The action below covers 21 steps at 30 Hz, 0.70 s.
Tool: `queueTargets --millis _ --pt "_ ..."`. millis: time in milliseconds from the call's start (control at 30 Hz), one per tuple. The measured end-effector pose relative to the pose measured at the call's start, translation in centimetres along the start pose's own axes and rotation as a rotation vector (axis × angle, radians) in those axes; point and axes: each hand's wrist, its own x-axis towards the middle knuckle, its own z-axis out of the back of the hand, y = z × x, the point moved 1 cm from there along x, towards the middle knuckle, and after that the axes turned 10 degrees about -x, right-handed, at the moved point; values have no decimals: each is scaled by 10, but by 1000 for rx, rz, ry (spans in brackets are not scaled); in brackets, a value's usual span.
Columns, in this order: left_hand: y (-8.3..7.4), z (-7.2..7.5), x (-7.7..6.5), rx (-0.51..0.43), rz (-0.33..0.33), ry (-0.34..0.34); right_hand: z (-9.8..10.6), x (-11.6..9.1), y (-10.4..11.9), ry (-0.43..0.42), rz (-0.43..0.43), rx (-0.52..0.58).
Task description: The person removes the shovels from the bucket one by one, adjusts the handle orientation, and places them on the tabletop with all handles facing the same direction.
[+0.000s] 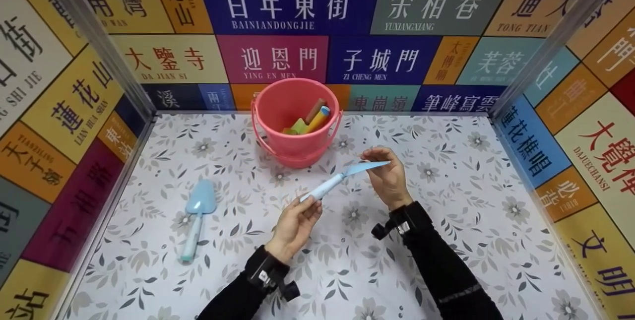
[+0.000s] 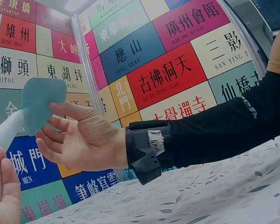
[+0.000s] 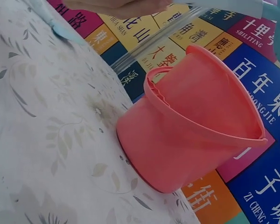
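My left hand grips the pale handle of a light blue toy shovel, which slants up to the right above the table. Its flat blade has rounded corners in the left wrist view. Beside that blade is my right hand, fingers loosely bent, a fingertip right at the blade's edge. A second toy shovel, light blue with a wider scoop, lies on the table to the left. Behind the hands stands a pink bucket holding a yellow stick with a blue end, a brown piece and something green.
The table wears a white cloth with grey leaves and flowers. Colourful panels printed with characters wall it in at the back and both sides. The bucket stands close to the back wall, its handle hanging down in front.
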Motion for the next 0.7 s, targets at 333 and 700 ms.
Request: queueTargets --millis 333,700 --pt "8 0 2 -50 21 -10 -4 2 -1 -32 29 -36" --pt "9 -4 5 -36 10 -12 -8 4 3 -104 55 -104"
